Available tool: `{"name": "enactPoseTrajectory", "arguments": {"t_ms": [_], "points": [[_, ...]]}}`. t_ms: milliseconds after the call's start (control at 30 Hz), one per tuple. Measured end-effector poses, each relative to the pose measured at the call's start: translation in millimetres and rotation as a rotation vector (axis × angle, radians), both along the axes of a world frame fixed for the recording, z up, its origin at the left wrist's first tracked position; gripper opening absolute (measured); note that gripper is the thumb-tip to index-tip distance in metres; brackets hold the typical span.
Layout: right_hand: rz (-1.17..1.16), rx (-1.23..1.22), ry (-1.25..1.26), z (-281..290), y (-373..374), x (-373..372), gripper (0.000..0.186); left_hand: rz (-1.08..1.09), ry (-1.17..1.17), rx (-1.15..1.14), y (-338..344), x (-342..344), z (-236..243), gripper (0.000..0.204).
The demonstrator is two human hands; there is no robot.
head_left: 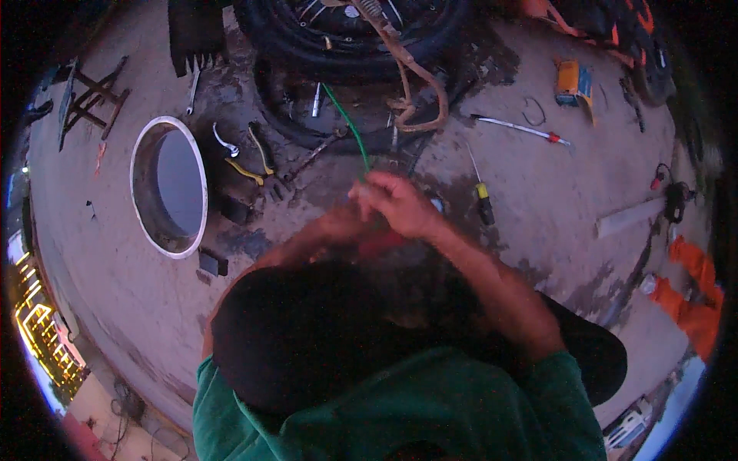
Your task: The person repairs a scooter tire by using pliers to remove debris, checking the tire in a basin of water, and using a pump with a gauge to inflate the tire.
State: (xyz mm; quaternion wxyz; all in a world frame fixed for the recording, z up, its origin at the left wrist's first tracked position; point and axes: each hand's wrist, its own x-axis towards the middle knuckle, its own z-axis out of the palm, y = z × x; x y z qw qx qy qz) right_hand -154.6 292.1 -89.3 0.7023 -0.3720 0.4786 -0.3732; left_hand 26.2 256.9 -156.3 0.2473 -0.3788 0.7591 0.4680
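Observation:
My right hand (400,203) is closed with its fingertips together at the lower end of a thin green strip (351,125). The strip rises from the fingers, bending slightly, toward the wheel. Close against it is my left hand (342,224), its fingers hidden behind the right one and dim. Something red (380,243) shows just below both hands; its kind is unclear. Beyond them lies a spoked wheel with a black tyre (354,61), and a rusty bent metal bar (421,77) crosses its near side.
A round basin of water (204,188) stands left, near yellow-handled pliers (246,170). A yellow-and-black screwdriver (483,201) and a long red-ended rod (519,129) lie right. Farther out are a wrench (194,88), a yellow-blue box (572,83) and a wooden stool (92,100).

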Motion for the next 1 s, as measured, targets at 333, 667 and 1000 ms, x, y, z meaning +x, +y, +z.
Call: {"name": "enactPoseTrajectory", "arguments": {"t_ms": [333, 667, 1000], "points": [[0.058, 0.023, 0.055, -1.2, 9.3, 34.9, 0.026, 0.160, 0.037, 0.221, 25.8, 18.7, 23.5, 0.040], [0.148, -0.056, -0.075, -15.2, 28.5, 29.6, 0.035, 0.473, 0.108, 0.607, 50.8, 1.7, -10.6, 0.033], [0.631, -0.410, 0.633, -53.0, 129.9, -25.6, 0.028, 0.934, 0.185, 0.900, 52.8, 53.6, -45.2, 0.031]]}}
